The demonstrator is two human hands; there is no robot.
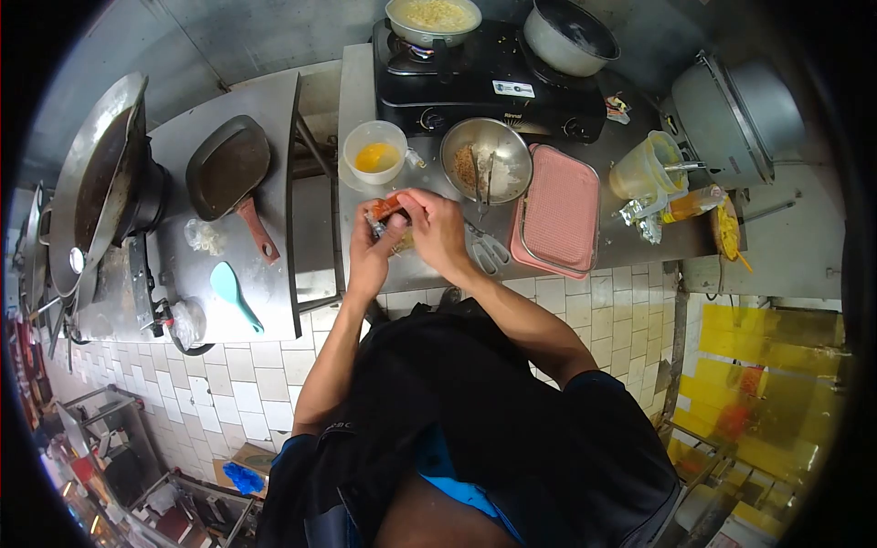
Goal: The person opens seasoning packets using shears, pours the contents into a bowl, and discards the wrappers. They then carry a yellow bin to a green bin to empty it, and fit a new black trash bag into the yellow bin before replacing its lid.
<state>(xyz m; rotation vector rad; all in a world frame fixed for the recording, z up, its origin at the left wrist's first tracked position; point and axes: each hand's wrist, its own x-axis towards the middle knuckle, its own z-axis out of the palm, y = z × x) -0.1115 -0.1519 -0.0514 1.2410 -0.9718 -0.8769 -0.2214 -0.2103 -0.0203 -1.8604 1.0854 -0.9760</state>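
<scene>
Both my hands are together over the near edge of the metal counter point(429, 265). Between their fingers is a small red-orange packet point(387, 206) with a shiny, clear-looking part; its contents I cannot make out. My left hand point(369, 248) grips it from the left, and my right hand point(438, 230) pinches it from the right. Just beyond them stands a whitish bowl point(375, 151) with yellow beaten egg. To its right, a steel bowl point(486, 157) holds brown crumbs, white powder and a metal utensil. Scissors point(490, 253) lie beside my right hand, partly hidden.
A pink tray with a wire rack point(559, 208) sits right of the steel bowl. Behind, a black gas stove point(489, 96) carries a pan of food point(433, 20) over a flame and a pot point(571, 41). On the left table are a dark pan point(228, 169) and a turquoise spatula point(234, 294).
</scene>
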